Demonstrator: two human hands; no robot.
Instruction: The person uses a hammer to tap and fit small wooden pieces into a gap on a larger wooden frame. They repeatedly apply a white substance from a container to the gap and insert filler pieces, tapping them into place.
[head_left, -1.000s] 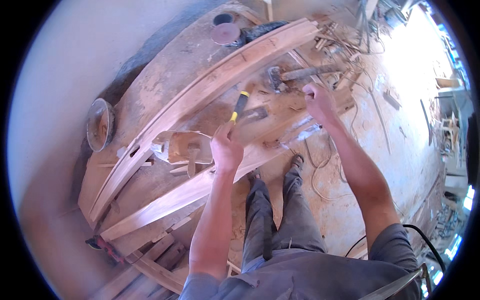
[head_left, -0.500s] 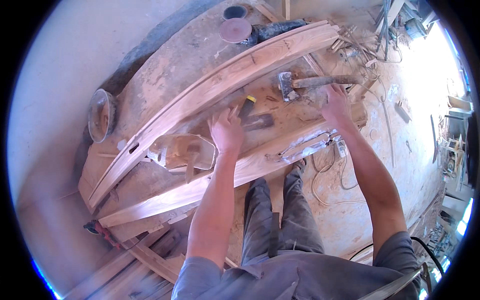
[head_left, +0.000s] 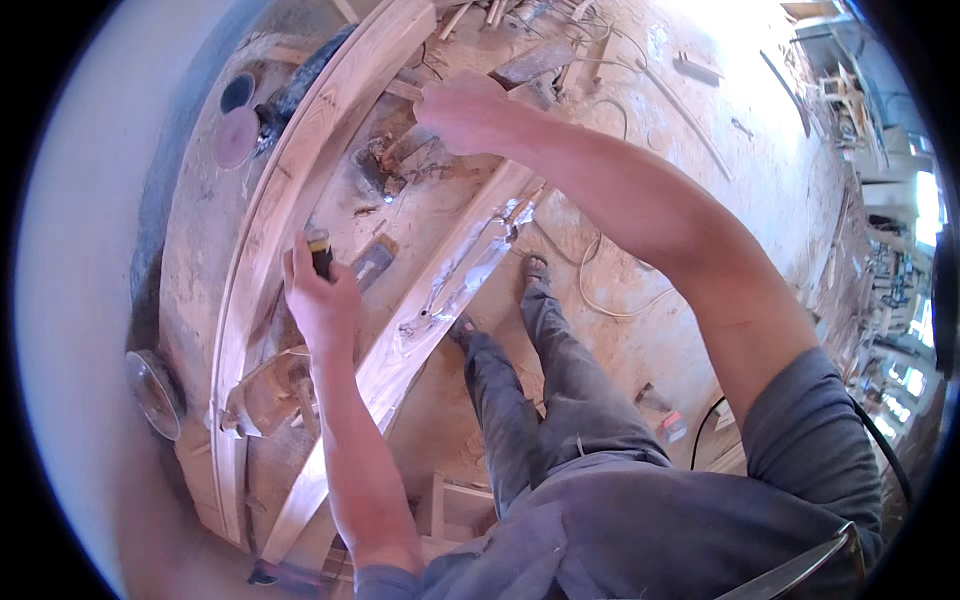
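My left hand (head_left: 322,298) is closed around a small tool with a black-and-yellow handle (head_left: 320,258), beside the long curved timber; the rest of the tool is hidden. Farther right, my right hand (head_left: 462,112) is closed over the wooden handle of a hammer (head_left: 378,172). The hammer's blocky, worn metal head points left, between the two timbers, and my fist covers part of its handle. Close to my left hand, a flat dark piece (head_left: 374,262) lies on the work surface.
The curved timber (head_left: 262,220) runs along the left; a second timber (head_left: 385,372) with shiny wrapping (head_left: 475,265) lies nearer my legs. A cut-open container (head_left: 268,395) stands by my left forearm. A disc-ended power tool (head_left: 240,138), a bowl (head_left: 155,395) and cables (head_left: 610,310) lie around.
The view has turned, shifting the timbers. My left hand has taken hold of the black-and-yellow tool. My right hand has closed over the hammer handle.
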